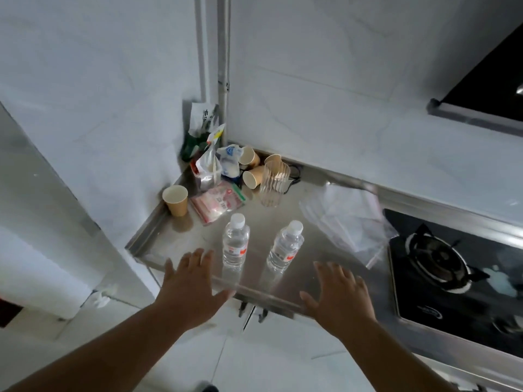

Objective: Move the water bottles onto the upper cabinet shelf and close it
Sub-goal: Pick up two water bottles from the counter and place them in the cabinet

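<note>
Two clear water bottles with white caps stand upright on the steel counter [283, 202]. The left bottle [235, 242] is just beyond my left hand [190, 281]; the right bottle [285, 247] stands between both hands. My right hand [338, 292] hovers over the counter's front edge, to the right of that bottle. Both hands are flat, palms down, fingers spread, touching neither bottle. No upper cabinet shelf is in view.
Paper cups [175, 200], snack packets [216, 203] and a clear ribbed glass [274, 183] crowd the back corner. A crumpled clear plastic bag [345, 222] lies right of the bottles. A black gas hob [441, 261] is at the right, a range hood [486, 89] above it.
</note>
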